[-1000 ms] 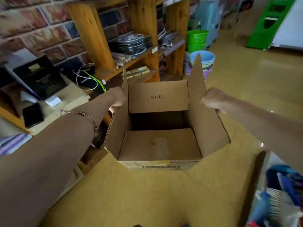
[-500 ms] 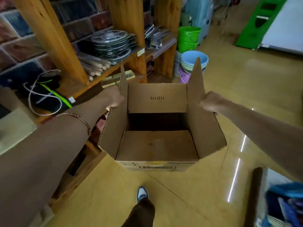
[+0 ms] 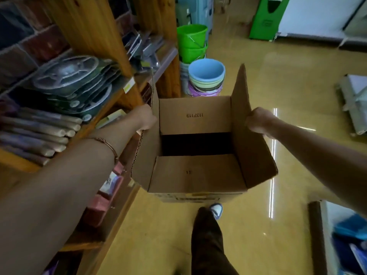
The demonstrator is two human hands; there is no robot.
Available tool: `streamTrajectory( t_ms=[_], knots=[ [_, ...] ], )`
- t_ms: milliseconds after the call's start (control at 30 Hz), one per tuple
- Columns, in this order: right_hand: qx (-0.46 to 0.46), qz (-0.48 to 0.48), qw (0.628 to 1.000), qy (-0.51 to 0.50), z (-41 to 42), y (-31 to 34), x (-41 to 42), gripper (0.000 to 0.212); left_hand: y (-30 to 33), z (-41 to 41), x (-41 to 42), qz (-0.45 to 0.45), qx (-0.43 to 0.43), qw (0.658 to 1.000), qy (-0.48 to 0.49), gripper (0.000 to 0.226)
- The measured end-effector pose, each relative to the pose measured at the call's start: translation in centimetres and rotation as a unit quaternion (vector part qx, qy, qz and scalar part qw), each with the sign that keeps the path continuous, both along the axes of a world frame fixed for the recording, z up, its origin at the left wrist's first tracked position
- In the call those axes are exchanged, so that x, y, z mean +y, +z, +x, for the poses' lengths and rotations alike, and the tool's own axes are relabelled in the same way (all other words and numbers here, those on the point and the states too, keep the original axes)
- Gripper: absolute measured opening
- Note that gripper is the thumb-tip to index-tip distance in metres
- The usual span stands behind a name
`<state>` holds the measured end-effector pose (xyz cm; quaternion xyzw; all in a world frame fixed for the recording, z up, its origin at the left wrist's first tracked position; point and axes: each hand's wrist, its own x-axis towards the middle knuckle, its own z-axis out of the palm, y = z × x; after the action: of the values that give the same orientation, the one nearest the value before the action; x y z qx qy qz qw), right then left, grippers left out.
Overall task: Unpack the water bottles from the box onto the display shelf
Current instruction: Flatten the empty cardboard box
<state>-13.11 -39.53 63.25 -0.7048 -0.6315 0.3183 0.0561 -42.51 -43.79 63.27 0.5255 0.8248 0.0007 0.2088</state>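
Above floor — box (image 3: 195,173) brown cardboard | flaps up | held both sides

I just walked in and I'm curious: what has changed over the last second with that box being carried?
The person has walked forward along the shelf carrying the box: the black items and cable have passed out of view, and the buckets are nearer. A leg now steps forward under the box. Unchanged: the left hand and right hand grip the side flaps as before, flaps open, no bottles visible inside.
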Motion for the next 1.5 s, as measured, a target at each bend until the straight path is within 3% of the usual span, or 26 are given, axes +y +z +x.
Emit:
streamTrajectory(
  t_ms=[367,600,800,1000,1133,1300,1500],
  knots=[
    [0.013,-0.071,0.997,0.002,-4.4,-7.0,20.9,0.035,-5.6,-3.8,20.2,-0.077,0.019,0.997,0.007,0.028],
    [0.022,-0.105,0.994,-0.036,-7.1,-11.3,27.8,0.031,-10.8,-6.8,29.4,-0.136,-0.044,0.990,0.003,0.027],
    [-0.014,-0.152,0.984,-0.095,-9.7,-18.2,30.4,0.012,-18.2,-9.1,35.3,-0.164,-0.024,0.983,-0.080,0.036],
    [-0.011,-0.166,0.972,-0.165,-11.0,-27.6,31.5,0.023,-26.7,-10.3,38.9,-0.204,-0.023,0.972,-0.117,0.052],
    [-0.015,-0.169,0.972,-0.163,-11.7,-35.2,31.9,0.013,-33.8,-10.3,40.2,-0.229,-0.043,0.969,-0.087,0.050],
    [0.013,-0.156,0.973,-0.169,-10.8,-43.6,31.3,0.024,-41.9,-10.8,41.1,-0.253,-0.069,0.964,-0.044,0.046],
    [0.022,-0.166,0.970,-0.174,-10.4,-50.1,31.7,0.023,-48.5,-10.4,41.6,-0.226,-0.077,0.971,-0.008,0.045]
  ],
)
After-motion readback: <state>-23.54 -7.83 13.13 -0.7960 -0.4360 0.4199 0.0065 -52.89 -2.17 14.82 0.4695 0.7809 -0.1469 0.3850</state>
